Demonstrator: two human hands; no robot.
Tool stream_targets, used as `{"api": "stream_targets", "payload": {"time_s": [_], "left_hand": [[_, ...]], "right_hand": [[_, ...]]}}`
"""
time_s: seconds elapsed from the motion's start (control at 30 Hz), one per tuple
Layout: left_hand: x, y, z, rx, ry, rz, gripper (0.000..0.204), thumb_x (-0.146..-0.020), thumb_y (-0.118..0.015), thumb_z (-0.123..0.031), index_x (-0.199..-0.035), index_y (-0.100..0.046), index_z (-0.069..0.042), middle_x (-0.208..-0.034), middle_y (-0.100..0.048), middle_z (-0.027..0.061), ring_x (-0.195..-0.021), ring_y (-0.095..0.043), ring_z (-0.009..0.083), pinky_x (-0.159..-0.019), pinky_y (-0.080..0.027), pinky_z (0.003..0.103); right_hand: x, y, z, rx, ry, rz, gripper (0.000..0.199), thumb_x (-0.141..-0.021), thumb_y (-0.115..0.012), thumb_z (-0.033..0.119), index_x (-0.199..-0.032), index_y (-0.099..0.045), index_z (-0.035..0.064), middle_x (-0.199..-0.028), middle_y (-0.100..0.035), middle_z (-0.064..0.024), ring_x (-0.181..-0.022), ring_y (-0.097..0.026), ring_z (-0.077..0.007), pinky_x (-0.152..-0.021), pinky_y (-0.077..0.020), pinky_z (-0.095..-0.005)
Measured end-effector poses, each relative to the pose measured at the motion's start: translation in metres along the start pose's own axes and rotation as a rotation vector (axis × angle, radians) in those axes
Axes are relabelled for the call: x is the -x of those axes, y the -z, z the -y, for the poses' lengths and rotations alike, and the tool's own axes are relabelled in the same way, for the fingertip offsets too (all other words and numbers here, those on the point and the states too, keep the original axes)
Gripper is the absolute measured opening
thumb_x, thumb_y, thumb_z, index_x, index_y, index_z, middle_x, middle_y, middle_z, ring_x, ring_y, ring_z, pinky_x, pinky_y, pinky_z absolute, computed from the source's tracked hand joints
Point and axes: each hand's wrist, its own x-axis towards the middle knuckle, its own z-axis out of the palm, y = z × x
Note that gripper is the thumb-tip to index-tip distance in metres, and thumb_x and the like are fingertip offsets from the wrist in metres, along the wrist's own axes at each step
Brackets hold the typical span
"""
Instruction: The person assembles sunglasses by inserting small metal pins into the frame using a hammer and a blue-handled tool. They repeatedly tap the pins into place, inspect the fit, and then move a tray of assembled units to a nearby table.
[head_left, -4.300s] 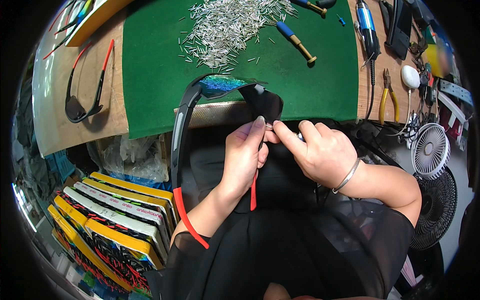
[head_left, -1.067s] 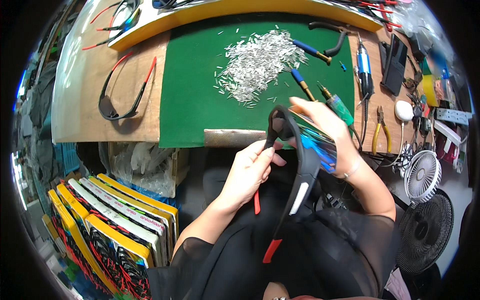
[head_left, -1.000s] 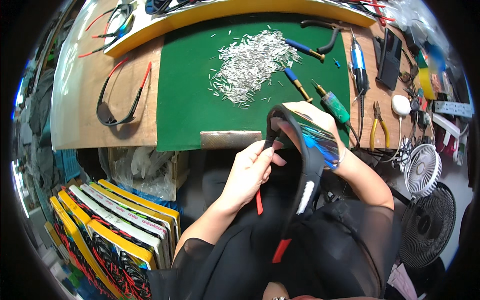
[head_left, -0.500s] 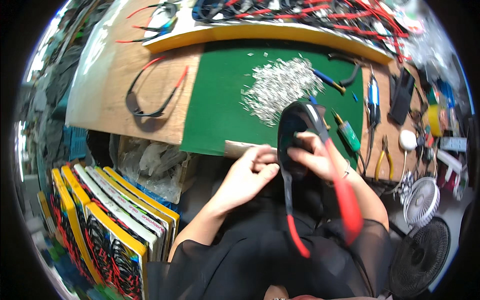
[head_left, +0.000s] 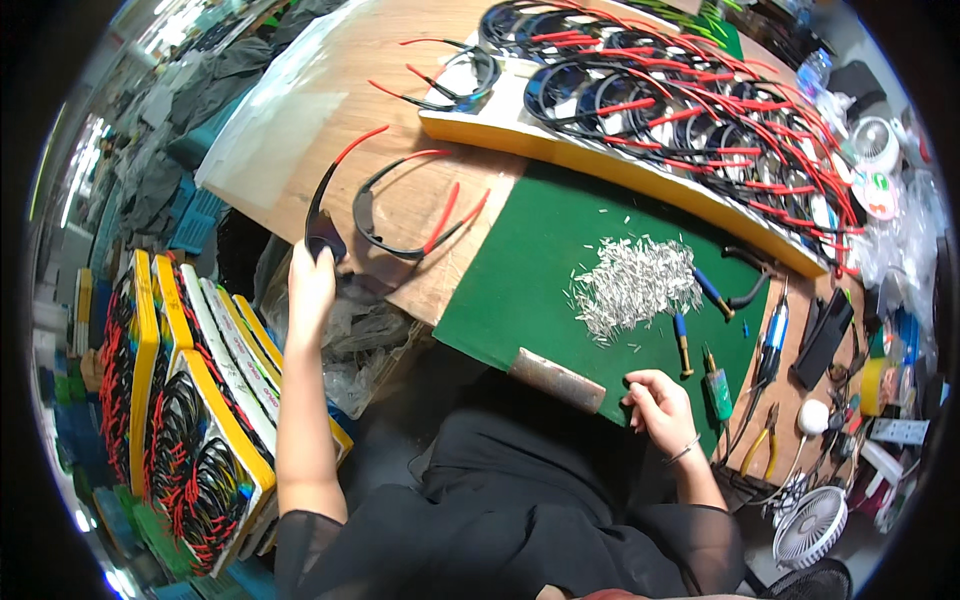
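Note:
My left hand [head_left: 312, 285] is closed on the dark front of a pair of sunglasses [head_left: 320, 205] with a red temple tip, at the table's left edge. Right beside them, a second pair of black sunglasses [head_left: 402, 253] with red tips rests on the bare wood. Over the near right edge of the green mat [head_left: 490, 310] is my right hand [head_left: 660, 412], its fingers curled in toward the thumb; whether anything small is between them cannot be made out. Beyond it lies a pile of small whitish slivers [head_left: 637, 285], with blue-handled screwdrivers [head_left: 682, 345] near it.
A yellow-edged tray [head_left: 560, 150] full of red-tipped sunglasses crosses the back. At right lie a green-handled tool [head_left: 718, 392], a blue pen-shaped tool [head_left: 775, 330], yellow pliers [head_left: 762, 445] and a white fan [head_left: 810, 527]. Yellow-edged trays [head_left: 225, 425] of glasses stand upright at lower left.
The sunglasses have gone from in front of my body to the table's left, now in my left hand. My right hand has let go of them. The view has turned.

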Motion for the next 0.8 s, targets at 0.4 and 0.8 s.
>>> {"api": "stream_targets", "payload": {"time_s": [0.4, 0.8], "left_hand": [[-0.050, -0.040, -0.017, -0.135, 0.260, 0.234, 0.060, -0.080, -0.050, -0.048, -0.100, -0.050, 0.009, -0.091, -0.058, 0.0283, -0.092, -0.056, 0.0360, -0.078, -0.043, 0.040], [-0.049, -0.043, -0.004, -0.396, -0.017, 0.262, 0.049, -0.074, -0.056, -0.034, -0.100, -0.046, 0.007, -0.094, -0.056, 0.0300, -0.093, -0.054, 0.0412, -0.080, -0.043, 0.042]], "right_hand": [[-0.002, -0.010, -0.010, 0.297, 0.314, -0.271, 0.009, -0.081, -0.055, 0.005, -0.087, -0.059, -0.0008, -0.064, -0.059, -0.0038, -0.050, -0.051, -0.0051, -0.046, -0.0412, -0.0192], [-0.031, -0.070, 0.077, 0.908, 0.921, -0.120, 0.021, -0.072, -0.060, 0.005, -0.092, -0.055, 0.0049, -0.080, -0.055, -0.0099, -0.074, -0.056, -0.0258, -0.062, -0.0470, -0.0329]]}}
